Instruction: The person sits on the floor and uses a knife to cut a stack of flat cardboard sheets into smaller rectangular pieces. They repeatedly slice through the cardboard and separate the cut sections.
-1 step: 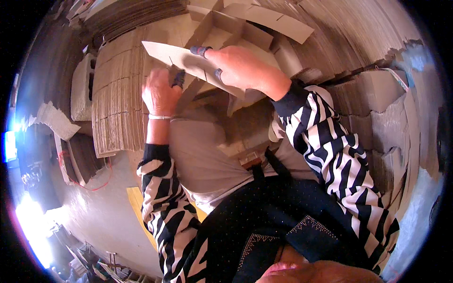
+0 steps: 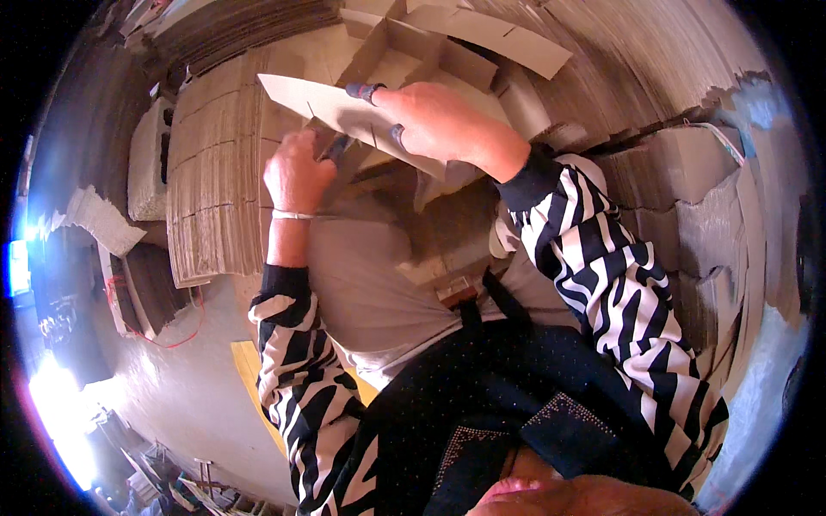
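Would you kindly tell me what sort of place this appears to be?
It looks like a packaging workshop or cardboard store: the right hand holds a slotted cardboard strip, interlocked cardboard dividers lie beyond it, and a dense cardboard stack stands at left.

L hand [image 2: 299,172]: sl. blurred, grip unclear; cardboard strip [image 2: 297,96]: part. hidden by R hand [image 2: 439,125]; cardboard stacks [image 2: 658,52], upper R: cut off.
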The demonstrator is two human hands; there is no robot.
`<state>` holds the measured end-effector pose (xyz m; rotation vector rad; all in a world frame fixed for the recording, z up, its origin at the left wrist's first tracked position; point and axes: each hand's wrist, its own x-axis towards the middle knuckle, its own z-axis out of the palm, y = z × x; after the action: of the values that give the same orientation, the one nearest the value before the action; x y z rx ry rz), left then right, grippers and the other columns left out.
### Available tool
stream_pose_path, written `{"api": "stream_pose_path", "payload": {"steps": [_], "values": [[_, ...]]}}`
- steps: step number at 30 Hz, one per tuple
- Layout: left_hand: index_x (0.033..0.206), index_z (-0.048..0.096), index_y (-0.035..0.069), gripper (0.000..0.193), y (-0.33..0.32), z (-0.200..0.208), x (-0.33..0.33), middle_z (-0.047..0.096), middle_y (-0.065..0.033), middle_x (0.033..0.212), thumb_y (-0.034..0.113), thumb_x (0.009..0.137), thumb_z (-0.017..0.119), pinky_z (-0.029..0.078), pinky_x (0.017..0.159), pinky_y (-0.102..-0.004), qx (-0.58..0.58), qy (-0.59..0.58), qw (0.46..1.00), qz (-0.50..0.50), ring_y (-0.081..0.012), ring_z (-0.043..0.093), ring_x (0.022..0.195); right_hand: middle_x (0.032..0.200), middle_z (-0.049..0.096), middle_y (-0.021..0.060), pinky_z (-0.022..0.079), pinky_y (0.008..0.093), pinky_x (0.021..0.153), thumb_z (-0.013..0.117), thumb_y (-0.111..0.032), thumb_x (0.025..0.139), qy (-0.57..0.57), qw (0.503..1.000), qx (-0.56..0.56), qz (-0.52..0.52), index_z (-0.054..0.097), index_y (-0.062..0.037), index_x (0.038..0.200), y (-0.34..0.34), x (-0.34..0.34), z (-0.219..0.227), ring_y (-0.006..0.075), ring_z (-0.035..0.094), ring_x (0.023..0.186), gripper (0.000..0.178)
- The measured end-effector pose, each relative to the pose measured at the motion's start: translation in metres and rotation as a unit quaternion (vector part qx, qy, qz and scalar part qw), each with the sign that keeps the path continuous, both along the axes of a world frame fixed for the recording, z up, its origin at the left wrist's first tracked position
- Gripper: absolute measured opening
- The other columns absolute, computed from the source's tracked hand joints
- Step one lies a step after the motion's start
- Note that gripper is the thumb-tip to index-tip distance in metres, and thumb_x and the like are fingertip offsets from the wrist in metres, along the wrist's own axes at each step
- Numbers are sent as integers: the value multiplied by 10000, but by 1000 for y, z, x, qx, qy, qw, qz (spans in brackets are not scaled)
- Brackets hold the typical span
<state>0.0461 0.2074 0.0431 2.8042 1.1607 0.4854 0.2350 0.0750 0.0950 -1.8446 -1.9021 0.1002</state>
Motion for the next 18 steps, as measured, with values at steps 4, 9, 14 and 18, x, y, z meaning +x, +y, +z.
{"api": "stream_pose_path", "payload": {"steps": [4,9,14,18], "values": [[930,682,127,208,-2,-38,-4,689,-136,904,217,745,647,524,763,-478,-131,118,984,-35,-352,659,907,795,669,167,509,502,582,593,-110,813,-12,998,-53,-10,563,-104,1172,0,-11,-16,377,664,743,360],[901,680,118,171,-29,-39,18,691,-134,907,180,753,623,528,760,-469,-108,101,988,-48,-346,663,909,770,661,157,508,501,603,566,-94,821,-45,995,-85,-13,543,-151,1263,-21,-9,-41,365,663,733,446],[877,672,106,164,-39,-42,23,687,-157,886,181,739,624,530,746,-482,-111,120,985,-58,-358,664,896,799,669,133,507,491,595,552,-86,824,-43,994,-88,-43,485,-211,1360,-33,-3,-51,353,664,739,554],[870,671,106,168,-43,-47,29,684,-174,862,187,730,627,530,752,-490,-102,109,987,-60,-374,662,887,801,667,124,508,483,576,541,-56,818,-23,999,-15,-35,520,-187,1309,-32,-2,-57,342,666,747,509]]}}
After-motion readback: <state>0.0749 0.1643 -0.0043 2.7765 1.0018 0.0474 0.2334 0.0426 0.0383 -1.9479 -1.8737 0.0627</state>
